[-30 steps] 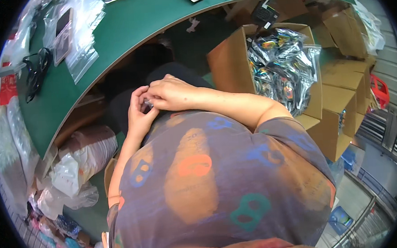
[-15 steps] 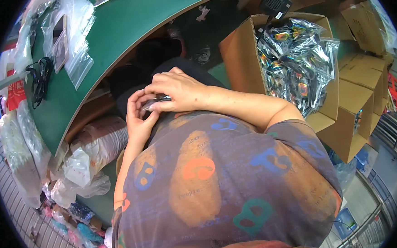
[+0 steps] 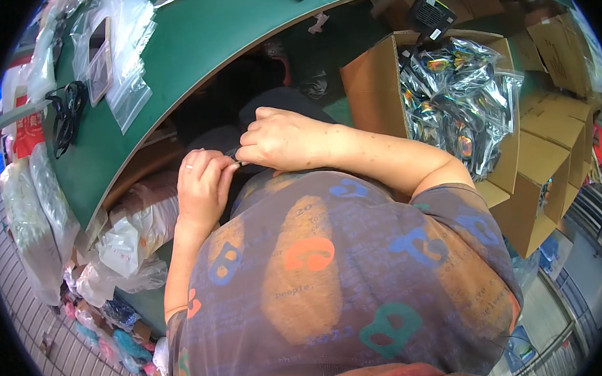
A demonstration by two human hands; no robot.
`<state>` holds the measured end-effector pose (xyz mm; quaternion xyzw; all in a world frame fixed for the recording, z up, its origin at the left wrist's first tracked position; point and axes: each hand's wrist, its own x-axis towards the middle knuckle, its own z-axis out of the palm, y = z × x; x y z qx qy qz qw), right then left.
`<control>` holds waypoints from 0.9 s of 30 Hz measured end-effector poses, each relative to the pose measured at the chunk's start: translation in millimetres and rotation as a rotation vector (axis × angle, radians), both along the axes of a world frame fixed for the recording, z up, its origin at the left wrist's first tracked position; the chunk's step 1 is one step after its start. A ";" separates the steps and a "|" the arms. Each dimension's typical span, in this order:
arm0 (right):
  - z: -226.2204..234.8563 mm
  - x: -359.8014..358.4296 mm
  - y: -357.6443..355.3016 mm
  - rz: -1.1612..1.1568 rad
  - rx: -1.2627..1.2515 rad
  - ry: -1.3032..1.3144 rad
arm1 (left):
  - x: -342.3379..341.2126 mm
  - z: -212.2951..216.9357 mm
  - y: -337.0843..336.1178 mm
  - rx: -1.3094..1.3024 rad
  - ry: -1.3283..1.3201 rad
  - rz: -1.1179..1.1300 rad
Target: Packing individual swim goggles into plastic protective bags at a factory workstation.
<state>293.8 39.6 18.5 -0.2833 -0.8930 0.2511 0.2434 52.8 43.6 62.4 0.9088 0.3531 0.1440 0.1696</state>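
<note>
My left hand [image 3: 203, 182] and my right hand [image 3: 279, 141] are close together in front of my belly, over my dark-clad lap. Thumb and fingers of both are pinched. Between them shows a short bit of a thin dark strip [image 3: 232, 153]; the rest is covered by the fingers, so its kind is unclear. A ring sits on a finger of the left hand. To the right, an open cardboard box [image 3: 375, 87] holds several clear bags of goggles [image 3: 454, 103] with shiny rainbow lenses.
Ahead curves a green table [image 3: 188, 40] bearing clear plastic bags [image 3: 128, 74], a phone [image 3: 100, 59] and a coiled black cable [image 3: 69, 116]. A small black device [image 3: 432, 16] hangs by the box. More cartons [image 3: 543, 152] stand right; white wrapped bundles [image 3: 144, 222] lie left.
My hands have drawn slightly apart, and the left has turned so its finger backs show. The right fingers have curled tighter. The shiny piece seen between them earlier is now mostly hidden.
</note>
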 end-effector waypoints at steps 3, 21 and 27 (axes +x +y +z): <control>16.8 9.3 1.1 0.088 -0.043 -0.009 | 3.6 9.7 -1.7 0.020 0.007 -0.098; 85.2 47.7 -67.7 -0.094 -0.182 -0.165 | 5.4 27.6 -42.2 0.247 -0.037 -0.263; 106.7 53.8 -100.3 -0.200 -0.080 -0.265 | 4.8 33.3 -55.6 0.275 -0.086 -0.296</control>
